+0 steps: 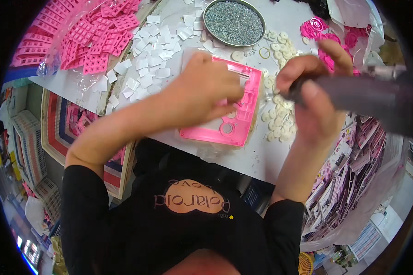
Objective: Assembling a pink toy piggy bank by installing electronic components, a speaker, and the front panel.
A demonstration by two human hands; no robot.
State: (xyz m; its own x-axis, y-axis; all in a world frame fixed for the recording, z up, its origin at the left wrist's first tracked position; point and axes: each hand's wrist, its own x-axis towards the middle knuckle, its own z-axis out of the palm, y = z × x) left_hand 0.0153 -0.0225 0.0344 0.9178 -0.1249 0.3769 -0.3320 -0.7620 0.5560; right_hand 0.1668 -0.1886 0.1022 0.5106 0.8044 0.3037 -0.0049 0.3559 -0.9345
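A pink plastic casing (246, 110) with moulded posts and a round ring lies open on the white table in front of me. My left hand (211, 89) hovers over it, blurred, with its fingers curled in. Anything pinched between them is hidden. To the right of the casing, my right hand (316, 98) grips the front end of a dark, tube-shaped power screwdriver (358, 94), also smeared by motion. Its body points out to the right. Beyond the casing stands a round metal dish (234, 23) full of small screws.
Cream plastic discs (280, 117) lie scattered right of the casing. Loose white squares (147, 64) cover the table at left. Pink grid-like parts (96, 34) are heaped at the far left, pink rings (313, 28) at the far right. A bag of printed pieces (353, 169) stands at right.
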